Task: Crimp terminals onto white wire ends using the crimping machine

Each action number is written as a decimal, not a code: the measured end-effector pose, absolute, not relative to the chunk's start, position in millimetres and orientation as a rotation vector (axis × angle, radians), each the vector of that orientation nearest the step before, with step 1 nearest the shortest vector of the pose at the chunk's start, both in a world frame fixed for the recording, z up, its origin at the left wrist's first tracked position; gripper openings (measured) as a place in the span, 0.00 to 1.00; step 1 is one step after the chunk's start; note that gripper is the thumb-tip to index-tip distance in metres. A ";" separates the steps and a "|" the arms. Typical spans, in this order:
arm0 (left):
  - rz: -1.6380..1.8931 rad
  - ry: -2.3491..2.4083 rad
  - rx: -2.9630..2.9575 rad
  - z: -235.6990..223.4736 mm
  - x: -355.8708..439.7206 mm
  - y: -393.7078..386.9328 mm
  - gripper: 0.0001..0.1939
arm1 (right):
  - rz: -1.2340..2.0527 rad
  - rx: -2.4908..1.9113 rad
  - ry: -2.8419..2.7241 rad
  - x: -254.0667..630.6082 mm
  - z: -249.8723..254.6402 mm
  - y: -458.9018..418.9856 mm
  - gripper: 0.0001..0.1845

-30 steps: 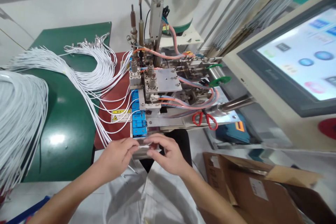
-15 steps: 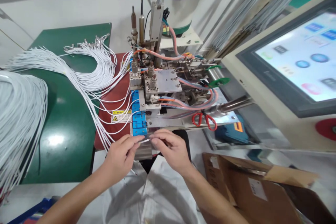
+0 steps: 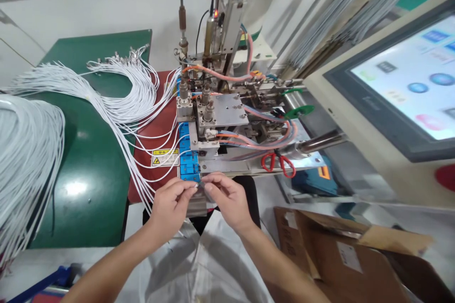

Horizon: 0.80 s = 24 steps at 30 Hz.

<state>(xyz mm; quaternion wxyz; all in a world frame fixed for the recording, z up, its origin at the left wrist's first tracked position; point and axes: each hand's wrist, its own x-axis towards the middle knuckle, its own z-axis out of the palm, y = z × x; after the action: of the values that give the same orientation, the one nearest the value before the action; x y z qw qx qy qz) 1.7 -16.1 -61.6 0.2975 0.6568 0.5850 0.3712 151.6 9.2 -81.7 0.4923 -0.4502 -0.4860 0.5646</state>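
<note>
Both hands meet in front of a row of blue cable holders [image 3: 189, 169] at the near edge of a bench machine. My left hand [image 3: 169, 206] pinches the end of a white cable [image 3: 196, 185] between thumb and forefinger. Close against it, my right hand [image 3: 229, 201] is closed in a pinch at a tiny grey piece [image 3: 201, 183], too small to name and partly hidden by the fingertips. Several white cables [image 3: 133, 170] run from the left into the blue holders.
White cable bundles [image 3: 122, 104] spread over a green mat [image 3: 95, 199]. Red-handled scissors [image 3: 278, 163] lie on the machine's plate near a wire spool [image 3: 297, 103]. A touchscreen panel [image 3: 408, 85] stands at right above a cardboard box [image 3: 341, 255].
My fingertips have come closer together, and less white cable shows between them. The machine's upright cylinders have shifted to the right, and a small red light now shows on them.
</note>
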 end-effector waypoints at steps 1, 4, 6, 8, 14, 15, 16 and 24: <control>0.986 1.550 1.725 -62.3 1.6 -16.2 0.09 | 1.367 -1.093 -1.191 150.3 -81.4 9.4 0.04; 0.973 1.542 1.690 -65.4 1.6 -17.1 0.09 | 1.321 -1.104 -1.249 146.6 -79.6 10.5 0.03; 0.968 1.537 1.671 -66.6 2.4 -17.3 0.09 | 1.278 -1.118 -1.281 144.5 -79.0 10.8 0.04; 0.970 1.539 1.649 -66.8 3.9 -17.3 0.09 | 1.242 -1.136 -1.293 142.4 -79.3 10.4 0.05; 1.026 1.613 1.574 -70.8 11.2 -19.1 0.08 | 1.153 -1.212 -1.209 131.6 -81.9 5.1 0.07; 1.033 1.626 1.556 -72.3 12.3 -19.7 0.08 | 1.146 -1.227 -1.187 129.5 -82.2 4.2 0.07; 1.043 1.637 1.539 -73.7 13.2 -20.3 0.08 | 1.139 -1.239 -1.166 127.5 -82.5 3.4 0.07; 1.100 1.641 1.431 -80.3 13.8 -23.1 0.07 | 0.984 -1.190 -1.270 122.9 -85.3 3.0 0.06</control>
<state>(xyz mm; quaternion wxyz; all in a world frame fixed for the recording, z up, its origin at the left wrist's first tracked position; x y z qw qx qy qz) 13.8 -23.1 -80.3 0.3440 0.5509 0.6317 0.4233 122.9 3.0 -85.3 0.5405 -0.5007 -0.5344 0.4142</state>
